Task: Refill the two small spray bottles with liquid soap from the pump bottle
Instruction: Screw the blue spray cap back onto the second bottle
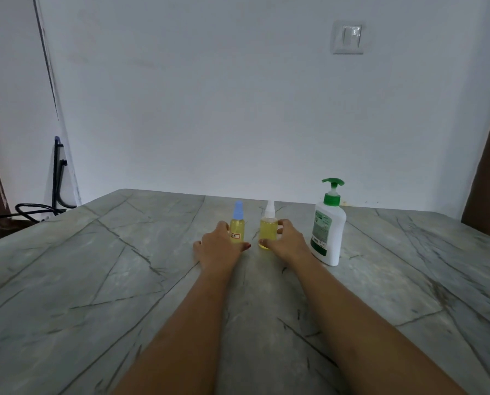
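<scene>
Two small bottles are standing mid-frame on the table [95, 280]: left hand [218, 249] is curling round the blue-capped spray bottle [237, 227], right hand [288, 240] is cupping the white-capped spray bottle [268, 228]. Pump bottle [327, 226] is waiting right of centre. Light, smooth plastic, probably slippery; gripping the bodies low looks safest.

We are gripping two small spray bottles standing upright near the table's [95, 280] far edge: our left hand [218, 249] is wrapping the blue-capped bottle [237, 228], our right hand [288, 242] the white-capped bottle [268, 229]. The pump bottle [327, 232] is standing just beside our right hand, toward the right edge.
</scene>
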Available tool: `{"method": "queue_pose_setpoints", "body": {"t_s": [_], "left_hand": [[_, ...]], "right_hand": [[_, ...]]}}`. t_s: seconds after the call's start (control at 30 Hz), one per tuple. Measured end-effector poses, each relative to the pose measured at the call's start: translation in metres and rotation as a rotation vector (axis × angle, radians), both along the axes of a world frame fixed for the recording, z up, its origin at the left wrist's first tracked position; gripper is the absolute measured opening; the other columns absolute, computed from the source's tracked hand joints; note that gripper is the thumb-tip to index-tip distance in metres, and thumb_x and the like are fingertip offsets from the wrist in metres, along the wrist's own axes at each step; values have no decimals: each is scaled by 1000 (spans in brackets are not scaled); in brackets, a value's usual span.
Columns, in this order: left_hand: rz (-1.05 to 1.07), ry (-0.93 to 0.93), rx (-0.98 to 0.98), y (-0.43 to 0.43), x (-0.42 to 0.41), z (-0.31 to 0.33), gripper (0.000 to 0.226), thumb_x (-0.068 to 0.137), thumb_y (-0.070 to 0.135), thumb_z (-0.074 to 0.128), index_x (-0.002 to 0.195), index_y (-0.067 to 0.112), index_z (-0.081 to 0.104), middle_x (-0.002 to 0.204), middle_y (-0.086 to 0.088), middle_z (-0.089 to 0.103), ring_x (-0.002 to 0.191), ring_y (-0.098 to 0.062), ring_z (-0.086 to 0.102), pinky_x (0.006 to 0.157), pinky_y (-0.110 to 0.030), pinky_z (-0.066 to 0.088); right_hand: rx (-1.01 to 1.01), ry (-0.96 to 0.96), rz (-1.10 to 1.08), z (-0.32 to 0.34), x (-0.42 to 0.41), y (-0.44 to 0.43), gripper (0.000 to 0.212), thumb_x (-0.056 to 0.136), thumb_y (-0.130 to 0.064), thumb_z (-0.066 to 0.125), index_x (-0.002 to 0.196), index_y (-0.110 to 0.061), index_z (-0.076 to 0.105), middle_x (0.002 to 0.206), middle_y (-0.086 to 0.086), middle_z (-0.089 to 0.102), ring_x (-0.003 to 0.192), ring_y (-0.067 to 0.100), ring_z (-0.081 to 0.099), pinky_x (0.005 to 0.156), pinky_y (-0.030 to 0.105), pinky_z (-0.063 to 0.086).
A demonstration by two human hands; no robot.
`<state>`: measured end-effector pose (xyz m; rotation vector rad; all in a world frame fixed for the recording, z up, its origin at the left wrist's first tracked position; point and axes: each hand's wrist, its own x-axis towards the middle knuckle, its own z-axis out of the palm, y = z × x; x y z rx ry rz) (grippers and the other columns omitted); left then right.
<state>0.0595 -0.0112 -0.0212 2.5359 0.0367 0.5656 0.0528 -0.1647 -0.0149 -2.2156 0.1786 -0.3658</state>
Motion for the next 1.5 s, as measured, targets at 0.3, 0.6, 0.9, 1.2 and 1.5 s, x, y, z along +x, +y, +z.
{"method": "queue_pose_setpoints", "body": {"t_s": [0.3, 0.6, 0.9, 1.2, 1.5], "left_hand": [[-11, -211, -95, -3, -20, 4, 98, 63, 51, 78, 140, 23, 24, 135, -4, 48, 122, -26, 43, 97, -42, 33], [-76, -256, -108, -9, -27, 4, 101, 63, 49, 79, 142, 20, 23, 142, -4, 35, 127, -25, 35, 97, -42, 34], [-122, -10, -208, -3, -12, -1, 99, 68, 33, 80, 144, 23, 17, 145, -4, 30, 130, -27, 28, 99, -46, 34], [-112, 62, -134, -3, -7, -2, 57, 83, 30, 63, 133, 21, 36, 124, -6, 55, 114, -28, 50, 96, -43, 38], [-93, 53, -97, -1, 5, -2, 30, 86, 30, 57, 113, 21, 50, 109, -2, 62, 105, -25, 55, 92, -38, 36]], "right_hand": [[-138, -1037, -263, 58, -60, -40, 41, 82, -19, 65, 120, -20, 48, 104, -8, 51, 89, 13, 52, 66, 18, 43], [606, -132, 268, 14, -59, -115, 82, 79, -17, 71, 145, -27, 23, 142, 5, 42, 126, 26, 44, 106, 46, 33], [661, 61, 237, 11, -15, -111, 69, 71, 2, 70, 132, -15, 42, 116, 20, 58, 103, 36, 56, 81, 44, 51], [315, -238, -269, 1, -11, -70, 118, 53, -46, 88, 145, -28, 16, 138, 13, 29, 125, 32, 37, 103, 50, 36], [247, -229, -254, -11, -9, -68, 126, 46, -45, 91, 143, -24, 14, 129, 2, 50, 124, 32, 42, 95, 40, 35]]}}
